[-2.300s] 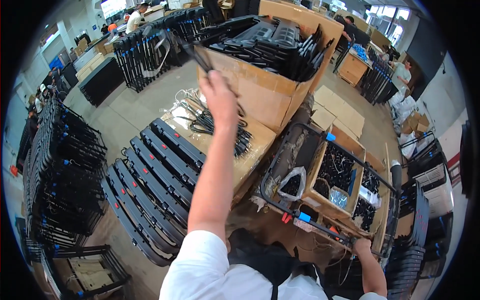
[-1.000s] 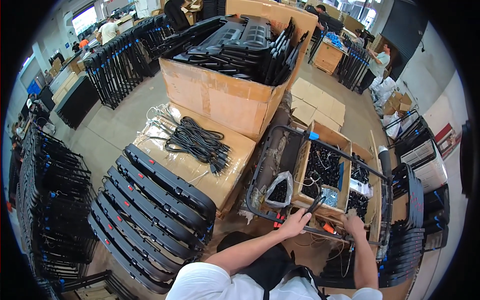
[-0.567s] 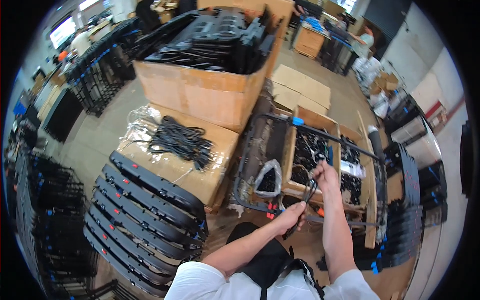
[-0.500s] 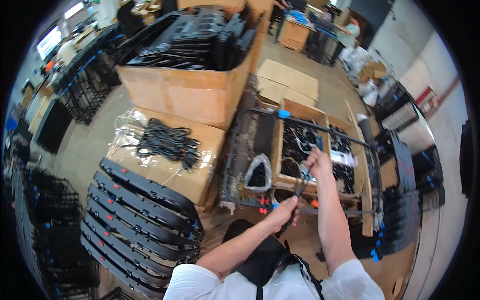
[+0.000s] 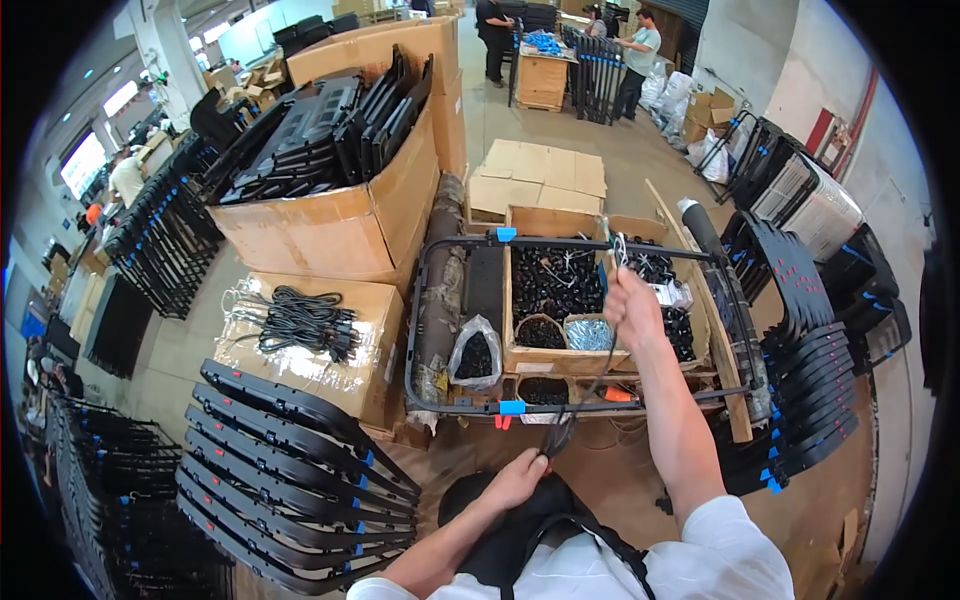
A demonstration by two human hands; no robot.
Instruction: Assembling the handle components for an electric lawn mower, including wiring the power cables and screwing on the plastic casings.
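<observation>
A black cable runs between my two hands. My left hand is closed round its lower, bundled part, low and near my lap. My right hand grips the upper end, raised over the wooden parts box; thin white wires stick out above the fist. Below the cable lies a black tubular frame with blue clips, resting around the box. Inside the box are many small black parts and a tray of silvery screws.
To the left, coiled black cables lie on a carton. A stack of curved black frames stands nearer, and a large carton of black panels behind. More frames stand at right. Two people are at the far end.
My hands have drawn apart: the right has moved up and away, the left down and toward me, stretching the cable between them. The head view has tilted upward.
</observation>
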